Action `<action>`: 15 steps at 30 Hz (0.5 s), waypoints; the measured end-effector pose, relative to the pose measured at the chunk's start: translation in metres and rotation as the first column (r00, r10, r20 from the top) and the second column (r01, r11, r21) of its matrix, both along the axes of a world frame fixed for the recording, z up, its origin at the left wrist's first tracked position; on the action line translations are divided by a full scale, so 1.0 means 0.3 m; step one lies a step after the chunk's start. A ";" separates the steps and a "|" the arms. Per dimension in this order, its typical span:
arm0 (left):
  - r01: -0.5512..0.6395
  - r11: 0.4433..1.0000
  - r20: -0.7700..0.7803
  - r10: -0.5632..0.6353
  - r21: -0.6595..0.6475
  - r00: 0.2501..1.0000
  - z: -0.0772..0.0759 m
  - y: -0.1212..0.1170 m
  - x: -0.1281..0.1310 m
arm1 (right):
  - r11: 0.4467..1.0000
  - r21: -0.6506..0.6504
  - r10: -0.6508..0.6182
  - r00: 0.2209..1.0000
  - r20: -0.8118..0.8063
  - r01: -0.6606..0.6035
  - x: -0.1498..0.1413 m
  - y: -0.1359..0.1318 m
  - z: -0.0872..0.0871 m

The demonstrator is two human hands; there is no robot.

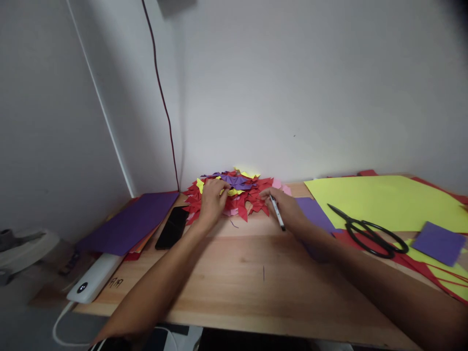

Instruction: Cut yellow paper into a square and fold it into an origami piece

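A heap of folded, pointed paper pieces [252,200], mostly red with some purple, yellow and pink, lies against the wall. My left hand [212,199] is at the left part of this heap, thumb and fingers curled together over it; whatever they pinch is hidden. At the right side of the heap is my right hand [287,209], closed around a white pen [277,213] with a black end that points down toward the table. Its fingertips are close to the red pieces.
Purple sheets [135,222], a black phone [173,228] and a white power bank [93,280] with a cable lie left on the wooden table [226,287]. Black scissors [369,234], a yellow sheet [380,200] and a purple square [439,243] lie right. A dark cord [159,80] hangs along the wall.
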State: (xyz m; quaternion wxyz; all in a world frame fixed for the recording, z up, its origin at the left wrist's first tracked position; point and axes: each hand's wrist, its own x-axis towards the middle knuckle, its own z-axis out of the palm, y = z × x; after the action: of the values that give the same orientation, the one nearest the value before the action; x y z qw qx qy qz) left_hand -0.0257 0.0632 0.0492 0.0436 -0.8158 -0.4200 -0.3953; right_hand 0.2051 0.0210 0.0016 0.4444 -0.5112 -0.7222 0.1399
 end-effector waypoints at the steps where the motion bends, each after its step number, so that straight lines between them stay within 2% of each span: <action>1: 0.028 0.999 -0.016 -0.028 -0.018 0.999 -0.014 -0.032 0.005 | 0.998 0.017 -0.054 0.996 0.064 0.053 0.025 0.012 0.006; 3: 0.080 0.994 -0.052 -0.084 -0.072 0.995 -0.046 -0.084 0.017 | 0.987 0.036 -0.161 0.963 0.216 0.157 0.073 0.038 0.010; 7: 0.130 0.984 -0.042 -0.136 -0.120 0.990 -0.112 -0.140 0.036 | 0.967 0.015 -0.241 0.896 0.373 0.254 0.126 0.086 -0.019; 11: 0.151 0.978 -0.036 -0.158 -0.147 0.987 -0.157 -0.154 0.048 | 0.960 -0.003 -0.246 0.844 0.477 0.281 0.119 0.100 -0.053; 15: 0.176 0.973 -0.059 -0.186 -0.147 0.981 -0.184 -0.153 0.057 | 0.961 -0.052 -0.189 0.784 0.592 0.271 0.104 0.084 -0.047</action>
State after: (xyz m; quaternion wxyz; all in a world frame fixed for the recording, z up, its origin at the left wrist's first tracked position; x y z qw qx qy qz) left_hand -0.0087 0.0173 -0.0061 -0.0351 -0.8656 -0.3687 -0.3369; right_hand 0.2364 0.0462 -0.0125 0.1807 -0.6423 -0.7443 -0.0300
